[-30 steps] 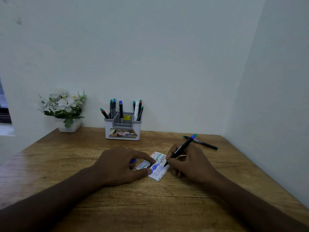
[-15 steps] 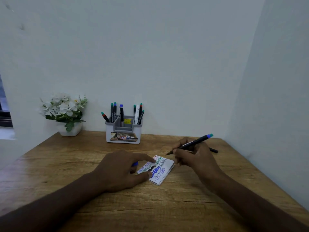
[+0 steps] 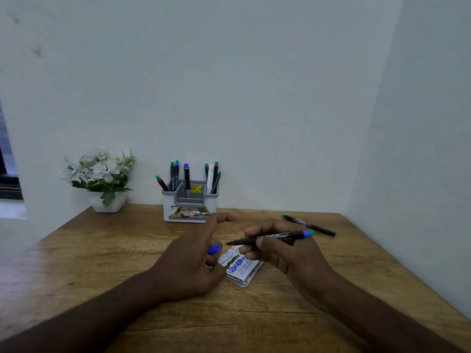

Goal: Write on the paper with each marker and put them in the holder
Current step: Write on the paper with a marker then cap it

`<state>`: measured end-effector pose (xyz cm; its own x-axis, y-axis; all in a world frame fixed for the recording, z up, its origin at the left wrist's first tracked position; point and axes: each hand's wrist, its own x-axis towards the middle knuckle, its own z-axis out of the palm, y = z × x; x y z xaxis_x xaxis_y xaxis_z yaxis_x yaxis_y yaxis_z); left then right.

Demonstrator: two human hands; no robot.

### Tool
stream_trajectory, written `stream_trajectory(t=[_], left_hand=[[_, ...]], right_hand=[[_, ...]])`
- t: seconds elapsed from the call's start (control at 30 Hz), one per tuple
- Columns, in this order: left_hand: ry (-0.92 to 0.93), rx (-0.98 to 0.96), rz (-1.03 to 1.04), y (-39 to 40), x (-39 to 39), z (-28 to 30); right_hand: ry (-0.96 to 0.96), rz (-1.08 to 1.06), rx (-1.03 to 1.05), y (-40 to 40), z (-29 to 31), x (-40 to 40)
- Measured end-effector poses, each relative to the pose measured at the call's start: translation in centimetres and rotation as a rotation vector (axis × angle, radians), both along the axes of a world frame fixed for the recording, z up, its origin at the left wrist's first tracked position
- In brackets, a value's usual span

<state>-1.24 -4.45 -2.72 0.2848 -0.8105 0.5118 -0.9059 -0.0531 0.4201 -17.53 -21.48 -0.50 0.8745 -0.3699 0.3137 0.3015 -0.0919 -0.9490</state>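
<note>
- Above the small scribbled white paper [image 3: 239, 267], the right hand [image 3: 285, 253] has lifted its black blue-ended marker [image 3: 270, 236], grip clenched around it; writing seems finished.
- Left hand [image 3: 193, 263], off the paper now, pinches the blue cap [image 3: 213, 249]; capping likely follows.

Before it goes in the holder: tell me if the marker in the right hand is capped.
Uncapped: the marker shows a bare tip; the left hand holds a blue cap.

A small office or study nook: a wood-grain counter [image 3: 102, 250] fills a plain white-walled corner. Beyond the left hand [image 3: 188, 271] stand a grey-and-white plastic marker holder [image 3: 190, 208] and a white pot of white artificial flowers [image 3: 102, 174].
</note>
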Motion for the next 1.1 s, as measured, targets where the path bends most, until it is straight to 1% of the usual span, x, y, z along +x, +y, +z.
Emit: stream_trajectory(t=[0.17,0.43,0.53,0.63,0.73,0.8,0.93,1.1], left_hand=[[0.064,0.048,-0.011,-0.1,-0.2,0.3],[0.018,0.111,0.027,0.0,-0.7,0.7],[-0.013,0.116,0.057,0.0,-0.6,0.7],[-0.083,0.147,0.136,-0.1,-0.8,0.6],[-0.130,0.145,0.192,-0.2,-0.9,0.4],[-0.128,0.123,0.163,-0.2,-1.1,0.5],[-0.153,0.102,0.088,-0.4,-1.5,0.6],[-0.172,0.070,0.068,-0.9,-1.5,0.0]], right_hand=[[0.031,-0.001,-0.021,0.2,0.0,0.0],[0.075,-0.023,-0.113,0.8,0.1,0.1],[0.106,-0.018,-0.179,0.8,0.2,0.2],[0.148,0.007,-0.210,0.9,0.1,0.2],[0.172,0.029,-0.134,1.0,-0.1,0.3],[0.175,0.017,-0.108,1.2,0.0,0.3],[0.142,0.009,-0.229,1.4,-0.1,0.4],[0.105,-0.039,-0.257,1.8,-0.4,0.5]])
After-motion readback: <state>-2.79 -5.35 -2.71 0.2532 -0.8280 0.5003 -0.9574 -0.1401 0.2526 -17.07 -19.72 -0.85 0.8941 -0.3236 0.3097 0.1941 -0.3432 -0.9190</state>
